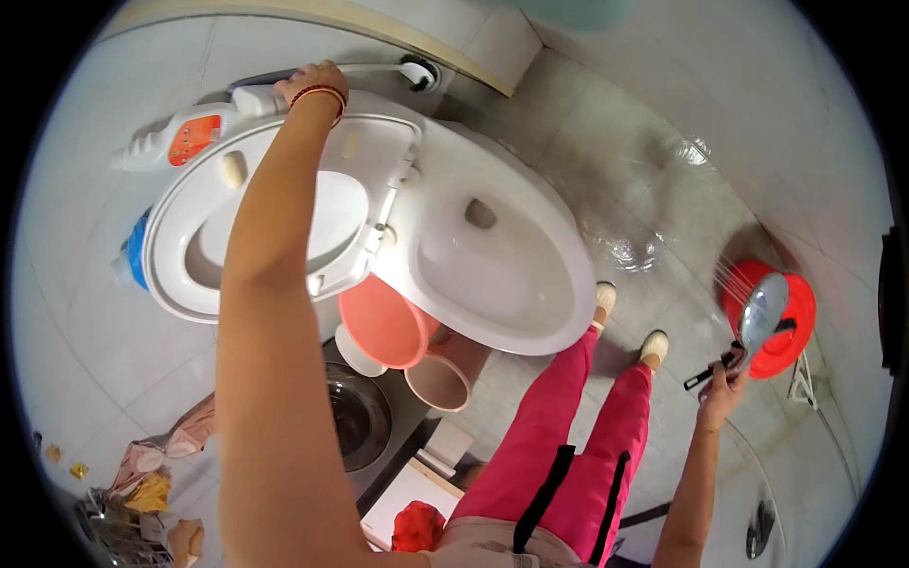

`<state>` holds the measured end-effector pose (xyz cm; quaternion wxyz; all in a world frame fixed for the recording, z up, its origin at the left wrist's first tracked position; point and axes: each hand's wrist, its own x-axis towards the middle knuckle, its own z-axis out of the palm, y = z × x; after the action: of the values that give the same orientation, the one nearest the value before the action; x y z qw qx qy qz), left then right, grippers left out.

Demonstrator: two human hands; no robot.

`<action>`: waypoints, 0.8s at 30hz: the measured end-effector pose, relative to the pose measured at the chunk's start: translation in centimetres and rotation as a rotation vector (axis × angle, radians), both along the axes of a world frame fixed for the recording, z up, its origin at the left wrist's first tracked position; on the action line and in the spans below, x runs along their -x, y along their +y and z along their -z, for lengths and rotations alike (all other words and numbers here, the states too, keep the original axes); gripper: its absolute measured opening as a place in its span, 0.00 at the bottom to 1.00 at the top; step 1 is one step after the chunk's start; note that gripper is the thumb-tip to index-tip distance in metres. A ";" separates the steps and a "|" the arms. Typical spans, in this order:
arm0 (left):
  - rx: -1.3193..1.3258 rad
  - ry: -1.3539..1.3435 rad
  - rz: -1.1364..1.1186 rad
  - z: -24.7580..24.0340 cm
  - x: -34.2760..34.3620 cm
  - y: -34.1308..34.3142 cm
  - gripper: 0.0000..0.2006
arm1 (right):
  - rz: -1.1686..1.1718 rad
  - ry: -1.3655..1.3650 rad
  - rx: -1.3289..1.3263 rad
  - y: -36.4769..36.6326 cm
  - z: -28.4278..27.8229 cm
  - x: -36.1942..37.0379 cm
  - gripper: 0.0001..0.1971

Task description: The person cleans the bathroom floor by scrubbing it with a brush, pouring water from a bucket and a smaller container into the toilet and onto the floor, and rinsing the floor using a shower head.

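My left hand (315,81), with a red band at the wrist, reaches far over the toilet (502,256). It is closed on the handle end of a white toilet brush (379,67) with dark bristles. The raised lid and seat (170,256) stand beneath my forearm. At the right my right hand (723,392) grips a shower head (763,310), and thin water streams leave its face. A black handle-like piece (701,377) sticks out beside those fingers; I cannot make out what it belongs to. Behind the shower head is a red basin (800,327).
White bottles, one with an orange label (194,135), stand behind the lid. A pink bucket (383,322) and a pale pink bin (438,381) sit beside the toilet. The tiled floor (615,204) is wet. The shower hose (757,464) trails near my right arm.
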<state>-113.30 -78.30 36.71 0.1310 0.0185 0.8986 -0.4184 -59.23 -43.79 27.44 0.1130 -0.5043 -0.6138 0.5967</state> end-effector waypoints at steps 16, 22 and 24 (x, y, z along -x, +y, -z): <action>-2.115 -1.049 -0.769 12.8 -45.2 21.3 0.19 | 0.018 0.068 0.118 -3.0 0.8 3.7 0.13; -2.123 -1.143 -0.710 12.3 -46.6 23.6 0.18 | 0.074 0.104 0.269 -2.5 1.7 2.2 0.14; -2.048 -1.173 -0.883 12.3 -47.5 24.0 0.19 | 0.049 0.055 0.338 -1.7 1.9 1.5 0.13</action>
<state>-65.76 -54.30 24.36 0.5636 -0.0074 0.5466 0.6193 -60.76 -45.53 25.54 0.0580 -0.5144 -0.4889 0.7022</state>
